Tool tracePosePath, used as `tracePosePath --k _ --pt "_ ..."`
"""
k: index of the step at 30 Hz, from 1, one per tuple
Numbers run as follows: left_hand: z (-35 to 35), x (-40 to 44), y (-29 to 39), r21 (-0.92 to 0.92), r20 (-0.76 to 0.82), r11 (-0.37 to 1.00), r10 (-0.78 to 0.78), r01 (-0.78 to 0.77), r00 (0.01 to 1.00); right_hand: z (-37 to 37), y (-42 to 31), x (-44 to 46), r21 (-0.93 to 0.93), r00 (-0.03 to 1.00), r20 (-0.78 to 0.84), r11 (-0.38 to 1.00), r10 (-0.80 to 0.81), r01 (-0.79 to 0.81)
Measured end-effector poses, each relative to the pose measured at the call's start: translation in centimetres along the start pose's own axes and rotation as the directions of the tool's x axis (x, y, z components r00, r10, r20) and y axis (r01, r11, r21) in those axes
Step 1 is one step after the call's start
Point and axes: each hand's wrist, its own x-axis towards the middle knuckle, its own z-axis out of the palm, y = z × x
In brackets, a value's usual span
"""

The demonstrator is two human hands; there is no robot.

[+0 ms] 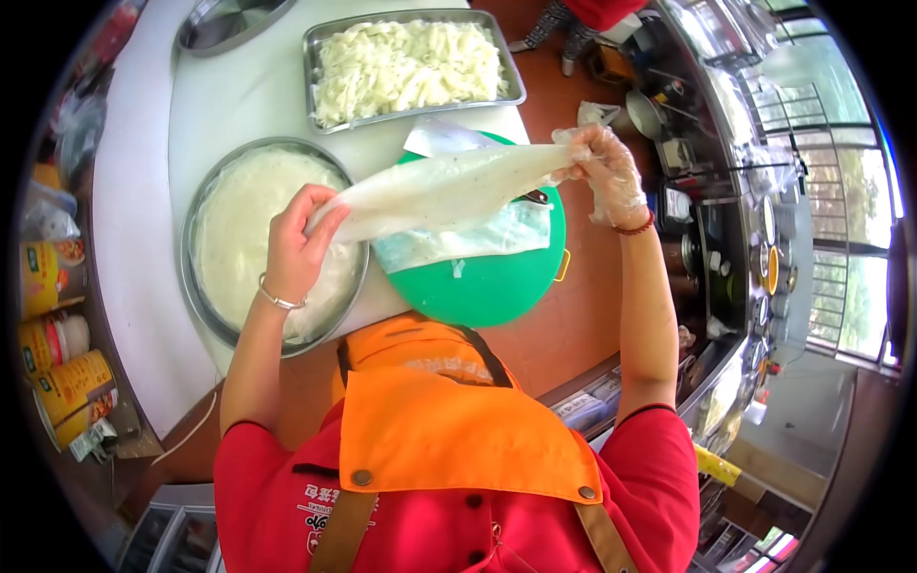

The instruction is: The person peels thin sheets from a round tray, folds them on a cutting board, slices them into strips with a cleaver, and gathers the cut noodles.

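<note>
A long, translucent white noodle sheet (444,191) hangs stretched between my hands, above a round green cutting board (482,291). My left hand (301,239), with a silver bangle at the wrist, pinches its left end near a round metal pan (191,280). At the other end my right hand (608,172), in a clear plastic glove, grips the bunched sheet. Another folded sheet (478,241) lies on the board beneath. A dark knife handle (535,197) shows there; the held sheet covers the blade. White noodle sheets (253,224) fill the round pan.
A rectangular metal tray (420,116) heaped with cut noodle strips stands at the table's far side. Another round metal pan (224,29) sits at the far left. Tins (76,396) line the left side. Kitchenware crowds the right counter, and another person (583,24) stands beyond.
</note>
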Motion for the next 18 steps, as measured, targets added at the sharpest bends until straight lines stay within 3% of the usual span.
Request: tracePosePath --k 3,11,12,15,18 --pt "2.7 2.3 0.8 0.002 0.077 0.997 0.073 -0.073 0.994 -2.6 -0.6 -2.4 -0.008 0.997 -0.071 1.000 -0.007 0.006" --pt "7.6 0.5 -3.0 0.062 0.302 0.995 -0.097 0.082 0.948 -7.8 9.4 -8.4 0.110 0.960 -0.265 0.992 0.092 -0.065" --pt "8.2 0.2 -4.3 0.067 0.307 0.994 -0.107 0.090 0.946 -7.4 10.2 -8.4 0.130 0.937 -0.298 0.981 0.180 -0.147" --pt "9.7 -0.2 -9.2 0.116 0.326 0.986 -0.154 0.122 0.933 -8.3 15.3 -7.9 0.205 0.936 -0.193 0.945 0.295 -0.256" --pt "10.1 0.7 -13.4 0.266 0.324 0.956 -0.205 0.119 0.924 -9.2 19.8 -5.1 0.013 0.902 -0.205 0.923 0.380 -0.386"
